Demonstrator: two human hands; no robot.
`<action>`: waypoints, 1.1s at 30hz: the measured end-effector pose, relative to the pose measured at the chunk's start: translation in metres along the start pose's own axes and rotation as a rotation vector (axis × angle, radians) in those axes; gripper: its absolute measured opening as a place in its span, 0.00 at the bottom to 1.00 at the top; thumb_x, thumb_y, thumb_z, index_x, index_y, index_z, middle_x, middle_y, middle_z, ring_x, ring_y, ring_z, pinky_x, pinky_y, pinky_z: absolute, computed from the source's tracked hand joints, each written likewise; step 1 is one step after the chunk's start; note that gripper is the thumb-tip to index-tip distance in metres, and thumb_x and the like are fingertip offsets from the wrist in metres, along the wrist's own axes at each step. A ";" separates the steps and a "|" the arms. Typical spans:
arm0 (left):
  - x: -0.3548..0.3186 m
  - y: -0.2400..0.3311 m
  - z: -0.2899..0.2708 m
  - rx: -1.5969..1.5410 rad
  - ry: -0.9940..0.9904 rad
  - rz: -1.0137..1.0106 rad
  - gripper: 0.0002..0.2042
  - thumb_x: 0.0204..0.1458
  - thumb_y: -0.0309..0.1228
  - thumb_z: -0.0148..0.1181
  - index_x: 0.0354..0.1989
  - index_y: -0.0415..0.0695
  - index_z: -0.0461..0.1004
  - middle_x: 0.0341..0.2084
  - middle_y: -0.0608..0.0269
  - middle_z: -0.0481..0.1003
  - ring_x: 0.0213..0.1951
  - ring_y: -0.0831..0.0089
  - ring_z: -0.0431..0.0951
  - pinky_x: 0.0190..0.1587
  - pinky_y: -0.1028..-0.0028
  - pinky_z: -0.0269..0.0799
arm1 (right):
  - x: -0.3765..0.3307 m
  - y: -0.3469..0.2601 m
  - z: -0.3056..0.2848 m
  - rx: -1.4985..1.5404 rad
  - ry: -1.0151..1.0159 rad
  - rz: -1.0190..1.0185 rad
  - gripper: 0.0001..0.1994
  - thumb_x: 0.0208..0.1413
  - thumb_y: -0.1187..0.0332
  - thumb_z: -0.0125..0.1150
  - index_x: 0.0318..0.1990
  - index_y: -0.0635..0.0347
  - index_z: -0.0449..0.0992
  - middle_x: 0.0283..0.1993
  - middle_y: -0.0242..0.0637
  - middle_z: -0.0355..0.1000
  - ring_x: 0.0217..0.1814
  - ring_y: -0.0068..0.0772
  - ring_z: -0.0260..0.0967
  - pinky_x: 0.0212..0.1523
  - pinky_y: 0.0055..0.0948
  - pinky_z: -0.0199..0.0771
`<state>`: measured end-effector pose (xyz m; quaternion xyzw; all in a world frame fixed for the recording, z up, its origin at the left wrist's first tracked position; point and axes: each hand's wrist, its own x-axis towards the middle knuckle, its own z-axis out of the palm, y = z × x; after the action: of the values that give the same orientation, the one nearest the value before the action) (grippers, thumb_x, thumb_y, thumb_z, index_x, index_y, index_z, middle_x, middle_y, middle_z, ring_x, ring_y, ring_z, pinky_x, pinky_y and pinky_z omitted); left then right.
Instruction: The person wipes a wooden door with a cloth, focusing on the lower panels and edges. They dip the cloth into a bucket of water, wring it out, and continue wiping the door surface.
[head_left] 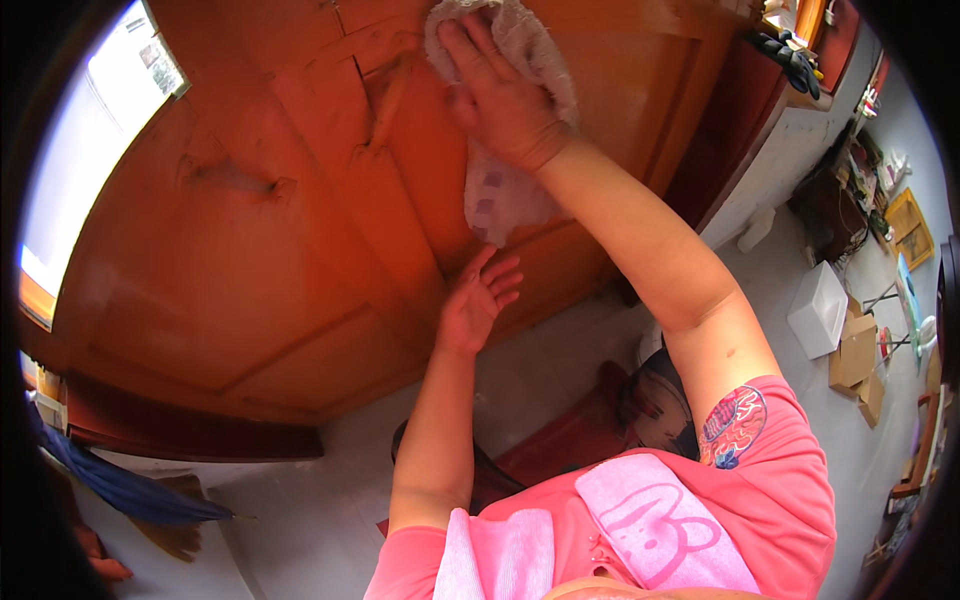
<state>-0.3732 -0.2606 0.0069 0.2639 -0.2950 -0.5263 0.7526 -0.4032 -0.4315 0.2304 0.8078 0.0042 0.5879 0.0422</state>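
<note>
My right hand (505, 115) reaches up and presses a pale, damp-looking cloth (540, 60) against an orange-brown wooden double door (330, 230). Part of the cloth hangs below the wrist, showing small greyish squares. Its folds rise around my fingers, which lie along the door. Lower down, my left hand (480, 305) is raised with its fingers apart, holding nothing. It is just under the cloth's hanging corner; whether the two touch, I cannot tell. Left of the cloth, a metal latch (375, 100) sits by the door's middle seam.
A folded blue umbrella (130, 480) leans at the lower left. Below the door, a dark red seat-like object (560, 430) stands on the grey tiled floor (350, 500). Toward the right are a white foam box (818, 310), cardboard boxes (855, 350) and black gloves (790, 62) on a ledge.
</note>
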 end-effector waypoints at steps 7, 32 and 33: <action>-0.003 0.008 0.004 0.010 0.019 -0.001 0.33 0.58 0.48 0.51 0.69 0.46 0.55 0.62 0.48 0.65 0.57 0.60 0.70 0.56 0.64 0.66 | 0.019 0.012 -0.038 0.163 -0.037 0.116 0.32 0.56 0.71 0.52 0.70 0.55 0.56 0.74 0.49 0.50 0.77 0.53 0.44 0.74 0.42 0.47; -0.010 0.009 0.010 -0.374 0.094 0.251 0.28 0.56 0.51 0.54 0.64 0.55 0.63 0.62 0.66 0.66 0.63 0.62 0.65 0.63 0.59 0.61 | -0.089 -0.093 0.001 0.632 -0.333 -0.107 0.25 0.42 0.81 0.58 0.52 0.54 0.74 0.50 0.39 0.72 0.45 0.44 0.73 0.43 0.31 0.77; -0.012 0.010 0.008 -0.389 0.092 0.286 0.27 0.56 0.51 0.55 0.63 0.56 0.64 0.62 0.68 0.66 0.63 0.64 0.65 0.64 0.59 0.61 | -0.099 -0.099 0.001 0.701 -0.296 -0.024 0.22 0.45 0.82 0.54 0.51 0.58 0.73 0.46 0.40 0.72 0.44 0.43 0.73 0.41 0.31 0.76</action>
<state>-0.3759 -0.2472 0.0170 0.0931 -0.1877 -0.4486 0.8688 -0.4284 -0.3388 0.1288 0.8494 0.2083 0.4270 -0.2299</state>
